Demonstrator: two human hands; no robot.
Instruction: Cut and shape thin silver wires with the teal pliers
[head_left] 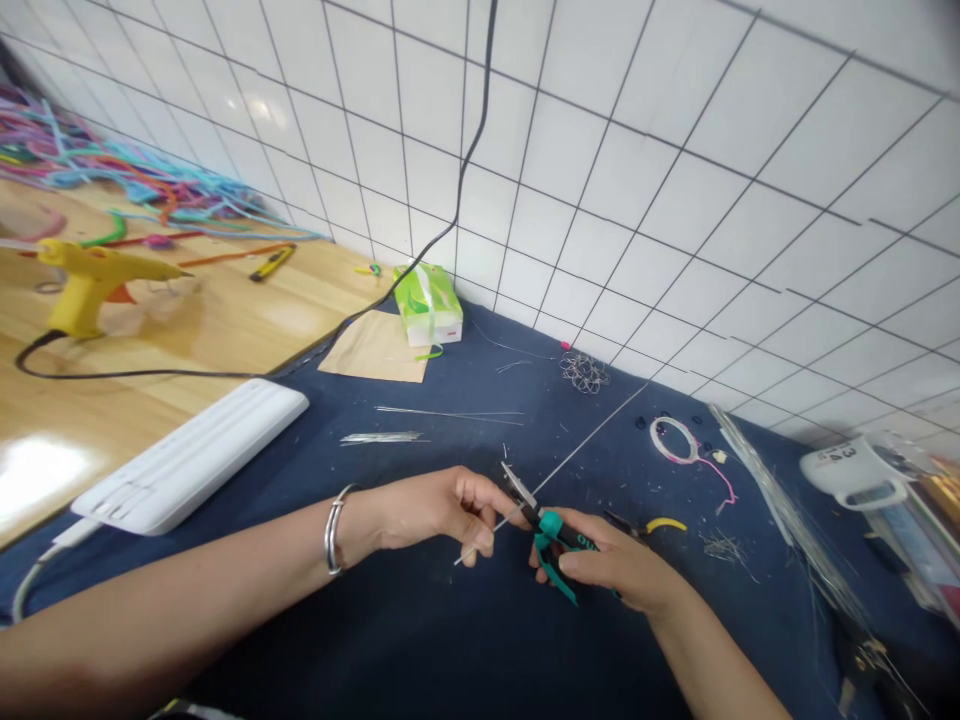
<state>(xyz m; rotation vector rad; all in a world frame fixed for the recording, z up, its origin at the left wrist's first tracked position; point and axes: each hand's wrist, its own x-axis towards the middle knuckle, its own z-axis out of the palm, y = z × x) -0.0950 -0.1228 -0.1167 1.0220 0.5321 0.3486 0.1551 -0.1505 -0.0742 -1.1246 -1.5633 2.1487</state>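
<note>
My left hand pinches a thin, straight metal wire close to its lower end. From there the wire slants up and to the right, towards the tiled wall. Wrapped around the green and black handles of a pair of pliers is my right hand. The pliers' jaws point up and left and lie at the wire, just right of my left fingertips; whether they grip it I cannot tell. Farther back on the dark blue cloth are a bundle of short wires and a few longer wires.
A white power bank and yellow glue gun lie left. Behind are a tissue pack and coiled wire. At right are a tape ring, yellow-handled tool, long wire bundle and white mug.
</note>
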